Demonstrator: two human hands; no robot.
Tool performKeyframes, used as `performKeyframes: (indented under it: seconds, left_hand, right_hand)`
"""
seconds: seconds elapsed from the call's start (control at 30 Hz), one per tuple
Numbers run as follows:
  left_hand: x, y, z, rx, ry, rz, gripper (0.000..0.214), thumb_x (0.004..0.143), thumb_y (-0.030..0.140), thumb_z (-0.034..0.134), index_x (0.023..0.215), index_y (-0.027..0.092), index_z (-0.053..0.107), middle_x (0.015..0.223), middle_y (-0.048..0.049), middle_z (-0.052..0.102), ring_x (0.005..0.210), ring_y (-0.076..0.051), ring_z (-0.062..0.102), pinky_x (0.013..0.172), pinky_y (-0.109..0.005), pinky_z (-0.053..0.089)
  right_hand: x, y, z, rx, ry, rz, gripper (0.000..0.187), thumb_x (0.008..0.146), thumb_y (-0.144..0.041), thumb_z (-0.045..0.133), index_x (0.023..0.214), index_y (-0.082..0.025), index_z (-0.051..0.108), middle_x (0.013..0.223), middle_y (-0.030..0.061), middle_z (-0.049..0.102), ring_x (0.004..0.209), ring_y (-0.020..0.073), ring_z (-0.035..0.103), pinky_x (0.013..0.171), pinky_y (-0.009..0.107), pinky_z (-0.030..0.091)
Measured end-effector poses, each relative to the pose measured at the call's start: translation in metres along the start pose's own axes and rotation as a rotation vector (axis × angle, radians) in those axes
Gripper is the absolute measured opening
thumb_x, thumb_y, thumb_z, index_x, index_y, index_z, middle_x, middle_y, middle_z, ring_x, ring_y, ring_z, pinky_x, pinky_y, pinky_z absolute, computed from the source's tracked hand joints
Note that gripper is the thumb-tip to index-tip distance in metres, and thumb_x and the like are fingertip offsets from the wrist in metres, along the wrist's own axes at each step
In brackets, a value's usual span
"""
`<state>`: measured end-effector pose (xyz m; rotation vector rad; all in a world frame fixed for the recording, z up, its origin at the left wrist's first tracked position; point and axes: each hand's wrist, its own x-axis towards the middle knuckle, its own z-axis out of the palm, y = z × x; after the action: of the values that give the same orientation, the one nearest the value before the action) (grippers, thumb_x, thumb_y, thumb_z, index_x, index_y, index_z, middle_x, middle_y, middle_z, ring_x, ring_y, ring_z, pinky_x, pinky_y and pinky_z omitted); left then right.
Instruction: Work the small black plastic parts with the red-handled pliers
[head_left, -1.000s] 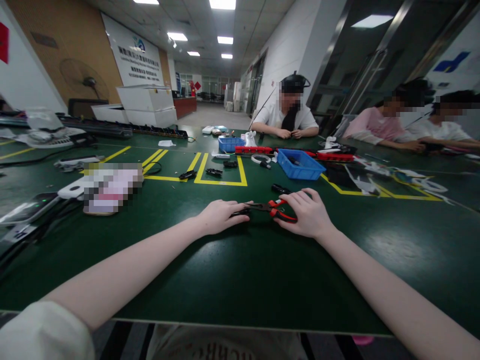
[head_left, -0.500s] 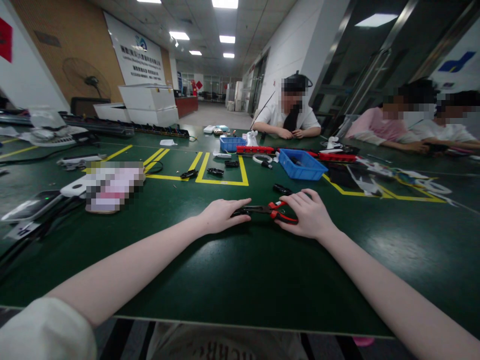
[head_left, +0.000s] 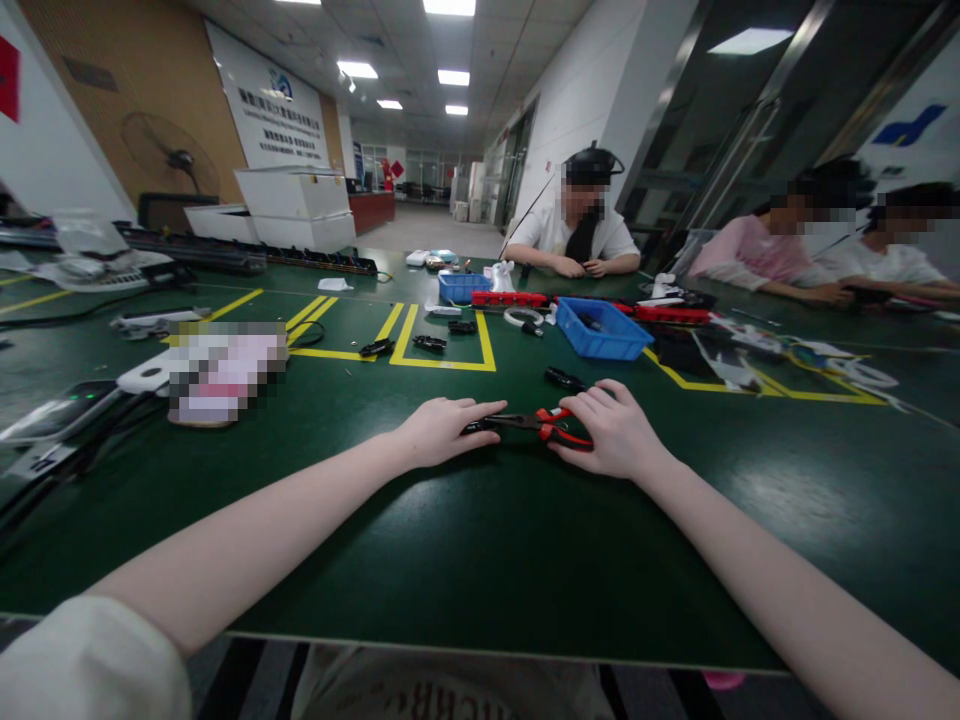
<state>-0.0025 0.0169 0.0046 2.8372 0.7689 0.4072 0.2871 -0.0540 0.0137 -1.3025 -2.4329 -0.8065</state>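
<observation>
Red-handled pliers [head_left: 544, 424] lie low over the green table [head_left: 480, 560], jaws pointing left. My right hand [head_left: 615, 435] is curled round the red handles. My left hand [head_left: 439, 430] rests on the table with fingers stretched out flat, its fingertips on a small black part [head_left: 474, 427] at the jaws of the pliers. The jaws meet that part between my two hands. Another small black piece [head_left: 564, 379] lies just beyond my right hand.
Two blue bins [head_left: 600, 330] [head_left: 459, 288] and red strips [head_left: 510, 299] stand further back. Yellow tape lines [head_left: 442, 364] frame black parts [head_left: 375, 349]. Phones and cables [head_left: 67, 410] lie at the left. Three other people sit at the far side, one [head_left: 570, 235] opposite me.
My left fingers have stretched out a little further toward the pliers' jaws. The pliers and my right hand have barely shifted.
</observation>
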Motion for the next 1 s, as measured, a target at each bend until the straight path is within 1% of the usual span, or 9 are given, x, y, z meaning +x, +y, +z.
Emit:
performKeyframes:
  seconds: [0.2, 0.27, 0.43, 0.57, 0.67, 0.8, 1.0]
  left_hand:
    - [-0.0005, 0.0008, 0.0, 0.067, 0.012, 0.001, 0.06, 0.1, 0.051, 0.041, 0.156, 0.034, 0.024, 0.098, -0.0021, 0.063, 0.078, -0.018, 0.065, 0.068, -0.025, 0.045]
    - [-0.0005, 0.0009, 0.0002, 0.084, 0.017, 0.008, 0.061, 0.101, 0.05, 0.042, 0.156, 0.034, 0.023, 0.094, -0.0015, 0.061, 0.076, -0.016, 0.064, 0.065, -0.023, 0.043]
    - [-0.0004, 0.0006, 0.0009, 0.116, 0.015, 0.023, 0.055, 0.1, 0.051, 0.042, 0.153, 0.036, 0.033, 0.093, -0.0018, 0.06, 0.074, -0.015, 0.063, 0.063, -0.022, 0.042]
    - [-0.0006, 0.0012, 0.0005, 0.08, 0.012, 0.012, 0.052, 0.1, 0.051, 0.043, 0.149, 0.035, 0.039, 0.101, -0.0033, 0.063, 0.083, -0.017, 0.066, 0.067, -0.023, 0.045]
    - [-0.0003, 0.0018, 0.0003, 0.06, 0.016, 0.0, 0.051, 0.099, 0.052, 0.044, 0.148, 0.035, 0.042, 0.102, -0.0035, 0.064, 0.085, -0.018, 0.067, 0.069, -0.024, 0.047]
    - [0.0005, 0.0011, 0.0012, 0.057, 0.015, 0.005, 0.051, 0.099, 0.054, 0.044, 0.146, 0.034, 0.044, 0.104, -0.0034, 0.064, 0.086, -0.019, 0.067, 0.07, -0.025, 0.048]
    - [0.001, -0.0001, 0.001, 0.045, 0.013, 0.007, 0.051, 0.099, 0.054, 0.044, 0.146, 0.034, 0.044, 0.105, -0.0032, 0.064, 0.088, -0.019, 0.067, 0.071, -0.026, 0.048]
  right_hand:
    - [0.0004, -0.0006, -0.0016, 0.017, -0.012, 0.011, 0.043, 0.082, -0.054, 0.06, 0.103, -0.017, 0.066, 0.09, 0.0107, 0.07, 0.086, 0.0265, 0.06, 0.095, 0.045, 0.037]
    - [0.0005, -0.0008, -0.0021, 0.017, -0.011, 0.014, 0.043, 0.081, -0.053, 0.061, 0.104, -0.017, 0.066, 0.09, 0.0109, 0.07, 0.087, 0.0265, 0.06, 0.095, 0.045, 0.037]
    - [0.0002, -0.0011, -0.0024, 0.027, -0.029, 0.015, 0.044, 0.081, -0.054, 0.06, 0.103, -0.017, 0.066, 0.091, 0.0113, 0.071, 0.086, 0.0263, 0.061, 0.096, 0.046, 0.038]
    - [0.0002, -0.0008, -0.0021, 0.022, -0.033, 0.013, 0.043, 0.081, -0.054, 0.061, 0.102, -0.017, 0.067, 0.089, 0.011, 0.071, 0.085, 0.0259, 0.062, 0.095, 0.046, 0.038]
    - [0.0005, -0.0001, -0.0017, 0.018, -0.026, 0.003, 0.043, 0.081, -0.053, 0.061, 0.104, -0.017, 0.067, 0.091, 0.0108, 0.071, 0.087, 0.0263, 0.062, 0.095, 0.046, 0.038]
    - [0.0005, 0.0003, -0.0005, -0.023, 0.012, -0.014, 0.045, 0.081, -0.053, 0.061, 0.108, -0.017, 0.067, 0.094, 0.0109, 0.072, 0.09, 0.0274, 0.062, 0.097, 0.047, 0.037]
    - [0.0002, 0.0004, 0.0009, -0.074, 0.037, -0.033, 0.045, 0.084, -0.054, 0.058, 0.106, -0.015, 0.066, 0.095, 0.0122, 0.072, 0.091, 0.0265, 0.063, 0.099, 0.046, 0.036]
